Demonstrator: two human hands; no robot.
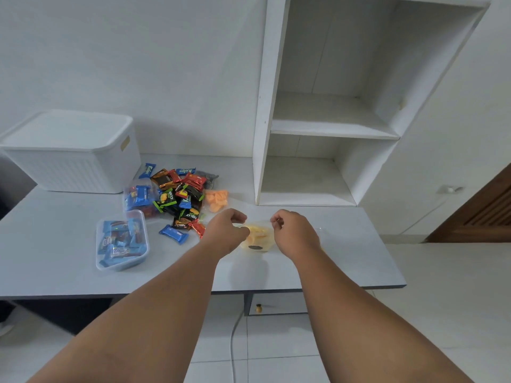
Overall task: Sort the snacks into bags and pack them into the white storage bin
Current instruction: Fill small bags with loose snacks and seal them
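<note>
A clear plastic bag with yellow snacks inside lies on the grey table. My left hand pinches the bag's top edge on the left, and my right hand pinches it on the right. A pile of loose wrapped snacks in blue, red, black and brown lies to the left. An orange snack packet rests beside the pile. The white storage bin, lid on, stands at the table's back left.
Two clear containers with blue-wrapped snacks sit left of the pile. A white shelf unit rises at the table's back right. A drawer knob and a white cable show below the table edge.
</note>
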